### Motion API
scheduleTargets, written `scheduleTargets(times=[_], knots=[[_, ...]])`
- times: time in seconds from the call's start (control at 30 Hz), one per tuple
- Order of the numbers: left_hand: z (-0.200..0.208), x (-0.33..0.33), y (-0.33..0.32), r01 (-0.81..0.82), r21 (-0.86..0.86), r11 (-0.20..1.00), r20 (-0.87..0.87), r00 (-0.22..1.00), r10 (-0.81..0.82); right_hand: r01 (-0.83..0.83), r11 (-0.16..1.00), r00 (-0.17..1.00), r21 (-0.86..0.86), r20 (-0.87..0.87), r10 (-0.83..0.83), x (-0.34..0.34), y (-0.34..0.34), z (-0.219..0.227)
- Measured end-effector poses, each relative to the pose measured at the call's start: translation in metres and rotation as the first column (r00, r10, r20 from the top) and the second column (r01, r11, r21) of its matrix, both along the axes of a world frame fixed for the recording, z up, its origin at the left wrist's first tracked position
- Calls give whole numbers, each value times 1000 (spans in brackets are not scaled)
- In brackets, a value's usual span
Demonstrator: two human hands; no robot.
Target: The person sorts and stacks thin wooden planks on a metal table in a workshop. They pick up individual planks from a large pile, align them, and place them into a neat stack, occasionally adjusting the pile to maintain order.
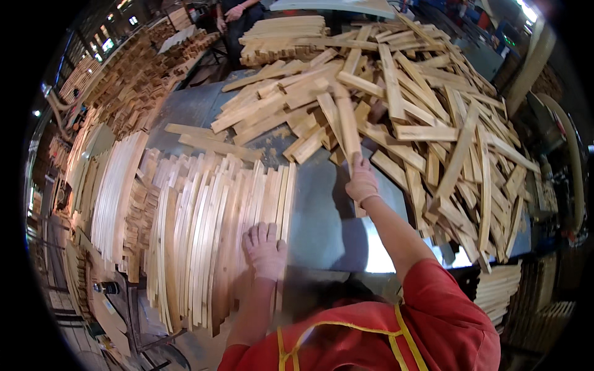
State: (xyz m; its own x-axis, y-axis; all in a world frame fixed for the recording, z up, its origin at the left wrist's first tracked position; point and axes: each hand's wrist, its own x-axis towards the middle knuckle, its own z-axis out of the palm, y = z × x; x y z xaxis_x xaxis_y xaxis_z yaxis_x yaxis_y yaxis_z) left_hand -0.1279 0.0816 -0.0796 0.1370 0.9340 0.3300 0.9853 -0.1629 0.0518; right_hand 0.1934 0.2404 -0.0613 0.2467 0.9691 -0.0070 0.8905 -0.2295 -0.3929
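My right hand [362,179], in a light glove, grips the near end of a long wooden strip [348,123] at the left side of a jumbled pile of strips [427,111]. My left hand [266,250], gloved too, lies with fingers spread on the right end of a row of wooden strips [210,229] set side by side on edge. Between the two hands the grey metal tabletop [315,216] shows.
Two loose strips [213,143] lie beyond the row. A neat stack of strips [281,34] stands at the far side. At the far left are many stacked wood pieces [133,74]. Another person's hand [235,12] shows at the top. A pale post [529,68] rises at the right.
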Motion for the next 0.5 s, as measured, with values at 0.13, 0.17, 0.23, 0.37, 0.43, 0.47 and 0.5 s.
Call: scheduleTargets(times=[0.13,0.17,0.23,0.37,0.43,0.47,0.5], knots=[[10,-1,3,-40,-272,962,-12,999,38,63,996,997,-64,44,-60,6,-12,-7],[7,-2,2,-20,-292,956,7,1000,23,94,989,995,-111,-21,-97,15,-18,-5],[-1,-6,-1,-26,-268,963,24,999,34,46,998,964,-44,-261,-56,14,-48,-12],[-23,-9,3,20,-166,986,37,999,-14,-21,997,501,71,-863,72,-37,-166,-37],[-33,-4,6,10,-172,985,68,998,2,-161,977,600,-142,-800,-17,-87,-208,-24],[-30,9,11,14,-243,970,109,994,13,-224,943,655,-247,-754,-42,-110,-229,-17],[-23,20,15,15,-310,951,142,989,31,-378,874,675,-307,-737,33,-121,-230,-8]])
